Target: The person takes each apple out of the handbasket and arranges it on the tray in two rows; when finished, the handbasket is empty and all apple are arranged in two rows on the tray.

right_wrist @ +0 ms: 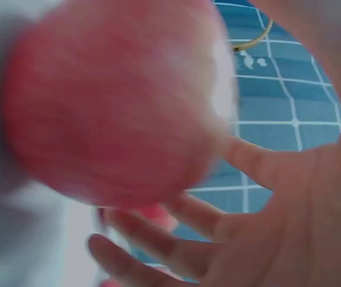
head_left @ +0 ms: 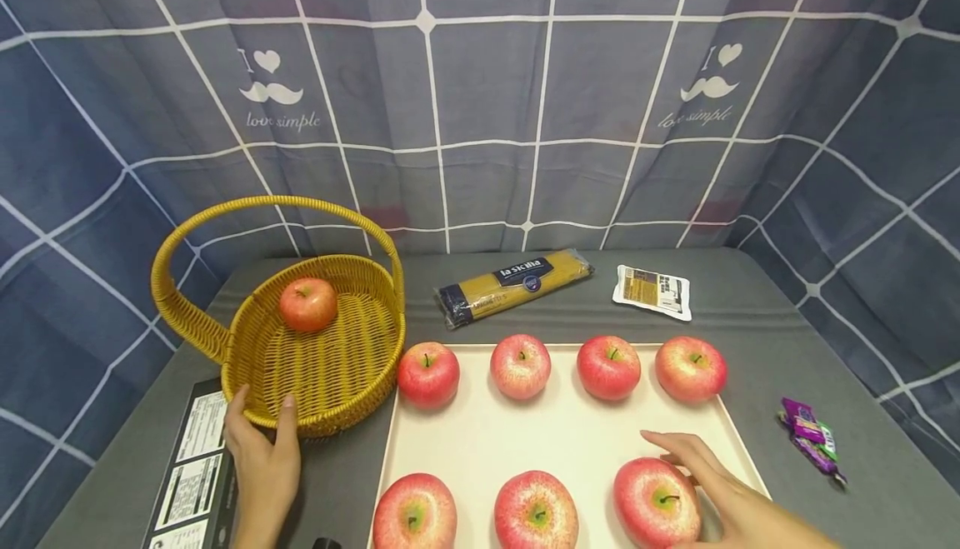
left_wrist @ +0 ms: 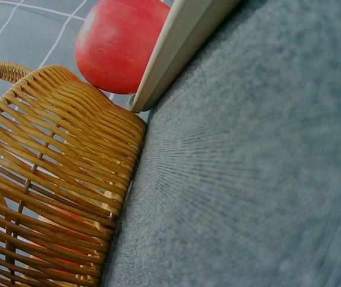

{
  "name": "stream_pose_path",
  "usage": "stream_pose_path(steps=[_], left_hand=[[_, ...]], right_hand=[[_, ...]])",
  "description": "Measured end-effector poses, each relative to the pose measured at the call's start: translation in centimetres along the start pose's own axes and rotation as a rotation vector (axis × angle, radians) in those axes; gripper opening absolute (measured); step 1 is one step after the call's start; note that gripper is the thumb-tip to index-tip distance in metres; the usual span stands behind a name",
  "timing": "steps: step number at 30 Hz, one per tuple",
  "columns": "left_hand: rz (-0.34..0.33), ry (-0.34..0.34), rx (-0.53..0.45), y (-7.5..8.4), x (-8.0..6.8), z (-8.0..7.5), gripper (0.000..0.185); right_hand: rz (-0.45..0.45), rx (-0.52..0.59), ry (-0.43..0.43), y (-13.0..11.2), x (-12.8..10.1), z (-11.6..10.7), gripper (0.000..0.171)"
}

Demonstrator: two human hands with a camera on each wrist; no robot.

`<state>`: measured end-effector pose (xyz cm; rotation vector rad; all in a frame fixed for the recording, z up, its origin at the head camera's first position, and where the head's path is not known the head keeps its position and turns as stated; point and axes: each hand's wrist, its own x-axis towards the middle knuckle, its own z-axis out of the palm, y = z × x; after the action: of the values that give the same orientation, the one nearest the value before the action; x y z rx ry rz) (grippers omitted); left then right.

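Note:
On the near rim of a yellow wicker basket (head_left: 330, 366), my left hand (head_left: 262, 466) rests with its fingertips. Inside the basket lies one red apple (head_left: 308, 304). My right hand (head_left: 712, 486) is spread around the right side of a front-row apple (head_left: 657, 502), which sits on a cream tray (head_left: 510, 441). In the right wrist view, the fingers reach out loosely beside this apple (right_wrist: 116, 107) rather than curling round it. Two more apples, one at the middle front (head_left: 536, 517) and one at the left front (head_left: 415, 516), share that row.
Several apples line the tray's back edge, among them a leftmost apple (head_left: 428, 375). Behind it lie a spaghetti packet (head_left: 517, 286) and a white sachet (head_left: 652, 291). Purple-wrapped sweets (head_left: 812, 439) are at the right; a black box (head_left: 191, 466) is beside my left wrist.

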<state>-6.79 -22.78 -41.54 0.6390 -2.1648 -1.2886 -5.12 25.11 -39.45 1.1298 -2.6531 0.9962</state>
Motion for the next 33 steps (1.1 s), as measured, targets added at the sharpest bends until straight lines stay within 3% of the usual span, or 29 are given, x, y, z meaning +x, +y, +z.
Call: stream_pose_path(steps=[3, 7, 12, 16, 23, 27, 33], left_hand=[[-0.003, 0.002, 0.008, 0.1, -0.3, 0.1, 0.061], [0.009, -0.017, 0.003, 0.4, -0.3, 0.6, 0.06], [0.054, -0.036, -0.027, 0.9, 0.6, 1.6, 0.061], [0.07, -0.035, -0.037, 1.1, 1.0, 1.8, 0.061], [0.067, -0.026, -0.029, 0.9, 1.1, 1.5, 0.061], [0.078, -0.022, -0.029, 0.8, 1.2, 1.1, 0.061], [0.051, -0.009, -0.007, 0.5, 0.7, 0.2, 0.061]], right_hand=[[0.078, -0.04, 0.009, -1.0, 1.0, -1.7, 0.083], [0.099, -0.123, 0.066, -2.4, 4.1, -3.5, 0.072], [0.104, -0.148, -0.039, -4.0, 9.5, -4.6, 0.062], [0.02, -0.072, -0.134, -4.6, 13.8, -3.9, 0.053], [-0.063, 0.054, -0.263, -5.9, 19.7, -1.1, 0.052], [-0.124, 0.062, -0.296, -6.5, 21.4, 0.2, 0.051], [-0.135, 0.083, -0.36, -7.2, 21.9, 1.7, 0.051]])
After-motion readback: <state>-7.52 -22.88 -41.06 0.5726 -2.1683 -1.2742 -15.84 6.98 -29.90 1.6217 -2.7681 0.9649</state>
